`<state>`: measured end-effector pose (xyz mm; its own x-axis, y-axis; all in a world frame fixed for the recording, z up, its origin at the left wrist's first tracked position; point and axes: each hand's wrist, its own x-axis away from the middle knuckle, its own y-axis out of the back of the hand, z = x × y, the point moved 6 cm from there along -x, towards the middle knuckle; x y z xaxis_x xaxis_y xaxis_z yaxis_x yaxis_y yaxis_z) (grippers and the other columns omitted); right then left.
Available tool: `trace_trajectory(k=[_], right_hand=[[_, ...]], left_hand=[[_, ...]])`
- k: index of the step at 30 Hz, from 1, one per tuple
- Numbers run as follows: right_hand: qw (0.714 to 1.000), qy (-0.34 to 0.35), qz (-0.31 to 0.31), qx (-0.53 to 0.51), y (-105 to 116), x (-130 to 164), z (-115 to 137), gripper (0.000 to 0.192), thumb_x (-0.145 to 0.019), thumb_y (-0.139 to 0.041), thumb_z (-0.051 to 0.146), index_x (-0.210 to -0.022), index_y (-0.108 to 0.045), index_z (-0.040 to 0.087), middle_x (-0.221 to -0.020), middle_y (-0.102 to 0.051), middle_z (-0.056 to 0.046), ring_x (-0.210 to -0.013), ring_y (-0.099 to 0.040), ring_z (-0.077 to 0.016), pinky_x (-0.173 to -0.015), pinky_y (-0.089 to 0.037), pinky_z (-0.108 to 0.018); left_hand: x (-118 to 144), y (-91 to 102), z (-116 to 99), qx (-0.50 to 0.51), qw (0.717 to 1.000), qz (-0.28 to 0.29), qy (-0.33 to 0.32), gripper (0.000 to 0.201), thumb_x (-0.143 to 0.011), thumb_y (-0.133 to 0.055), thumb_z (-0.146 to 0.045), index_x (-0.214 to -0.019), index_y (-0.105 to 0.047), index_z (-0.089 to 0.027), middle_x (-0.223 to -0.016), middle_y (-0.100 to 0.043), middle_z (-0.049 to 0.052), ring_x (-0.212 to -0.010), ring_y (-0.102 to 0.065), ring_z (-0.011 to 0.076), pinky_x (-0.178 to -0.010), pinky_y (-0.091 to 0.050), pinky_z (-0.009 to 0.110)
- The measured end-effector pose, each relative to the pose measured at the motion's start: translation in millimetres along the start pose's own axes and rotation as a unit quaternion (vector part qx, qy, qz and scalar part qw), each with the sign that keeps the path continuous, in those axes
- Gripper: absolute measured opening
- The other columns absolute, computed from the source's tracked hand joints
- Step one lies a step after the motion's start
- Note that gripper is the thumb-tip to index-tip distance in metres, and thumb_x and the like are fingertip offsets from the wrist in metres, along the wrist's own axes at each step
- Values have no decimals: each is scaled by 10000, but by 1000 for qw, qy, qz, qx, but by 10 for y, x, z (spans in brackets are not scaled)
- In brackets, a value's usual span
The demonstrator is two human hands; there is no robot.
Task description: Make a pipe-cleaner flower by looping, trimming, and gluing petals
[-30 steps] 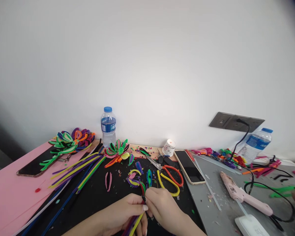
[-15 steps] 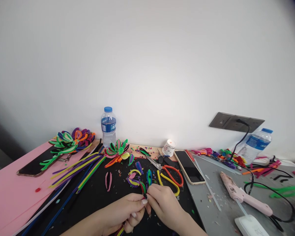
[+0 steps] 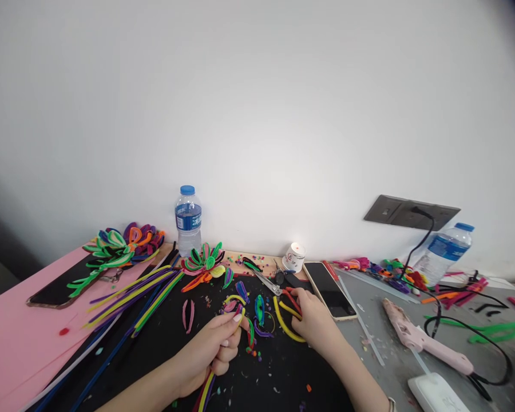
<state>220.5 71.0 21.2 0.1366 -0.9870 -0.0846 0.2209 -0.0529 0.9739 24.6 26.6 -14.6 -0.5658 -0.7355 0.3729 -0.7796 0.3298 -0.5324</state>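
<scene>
On the black mat, the left hand (image 3: 212,349) pinches a bundle of pipe cleaners (image 3: 206,392) (yellow, purple, red), fingers closed round it near the bottom edge. Further right, the right hand (image 3: 315,320) rests fingertips on looped red and yellow pipe cleaners (image 3: 285,320), beside a smartphone (image 3: 328,283).

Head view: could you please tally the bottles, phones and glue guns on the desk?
Clear plastic water bottles with blue caps: 2
Dark-screened smartphones: 2
Pink hot glue gun: 1
Total: 5
</scene>
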Motion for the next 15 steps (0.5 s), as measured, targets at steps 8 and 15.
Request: trace_trajectory(k=[8, 15], right_hand=[[998, -56, 3, 16, 20, -26, -31, 181, -592, -491, 85, -740, -447, 179, -685, -569, -32, -650, -544, -178, -533, -300, -229], [998, 9, -40, -45, 145, 73, 189, 171, -705, -559, 336, -690, -450, 205, -625, -554, 2, -565, -512, -155, -473, -256, -218]], left_hand=[[-13, 69, -28, 14, 999, -42, -30, 321, -751, -531, -468, -866, -483, -172, -559, -205, -97, -421, -67, 28, -385, -30, 179], [-16, 110, -90, 12, 994, -76, -76, 304, -785, -489, -465, -869, -481, -172, -562, -205, -95, -432, -69, 33, -384, -30, 174]])
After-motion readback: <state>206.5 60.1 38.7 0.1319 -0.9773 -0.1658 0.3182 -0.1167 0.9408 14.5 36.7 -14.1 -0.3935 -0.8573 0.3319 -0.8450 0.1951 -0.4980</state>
